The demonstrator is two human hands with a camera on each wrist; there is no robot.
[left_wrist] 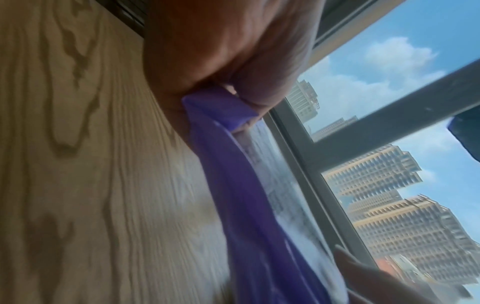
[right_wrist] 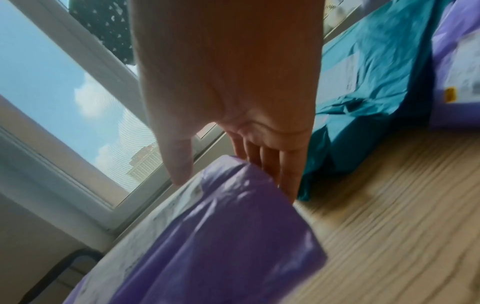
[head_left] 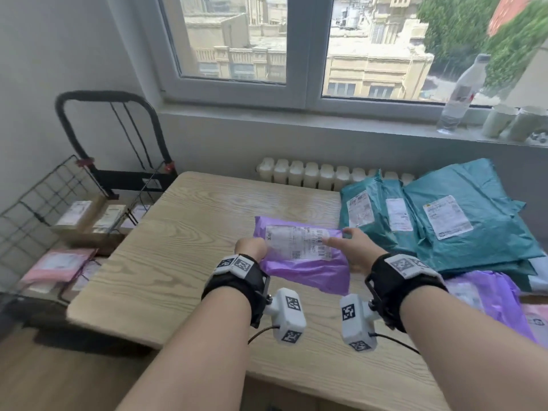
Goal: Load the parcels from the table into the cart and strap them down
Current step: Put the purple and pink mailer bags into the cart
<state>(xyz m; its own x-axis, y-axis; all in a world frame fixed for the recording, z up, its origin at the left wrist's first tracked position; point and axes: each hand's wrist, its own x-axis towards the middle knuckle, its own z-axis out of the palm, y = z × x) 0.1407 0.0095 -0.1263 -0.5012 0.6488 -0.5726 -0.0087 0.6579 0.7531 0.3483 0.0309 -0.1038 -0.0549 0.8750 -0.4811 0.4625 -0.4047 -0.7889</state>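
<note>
A purple parcel [head_left: 305, 256] with a white label hangs tilted just above the wooden table [head_left: 166, 262], between my two hands. My left hand [head_left: 251, 248] grips its left edge, fingers curled round a fold of the purple film [left_wrist: 221, 107]. My right hand [head_left: 345, 240] pinches the right edge, the thumb [right_wrist: 179, 164] lying over the label and the fingers [right_wrist: 285, 174] under the parcel [right_wrist: 228, 236]. The black cart [head_left: 109, 96] with wire mesh sides stands left of the table. It holds cardboard boxes [head_left: 80, 218] and a pink parcel [head_left: 56, 265].
Several teal parcels [head_left: 462, 221] lie stacked at the table's right. Nearer me lie another purple parcel [head_left: 489, 295] and a pink one [head_left: 536, 318]. A radiator [head_left: 320, 173] runs behind the table. A plastic bottle [head_left: 459, 93] and paper cups [head_left: 516, 123] stand on the window sill.
</note>
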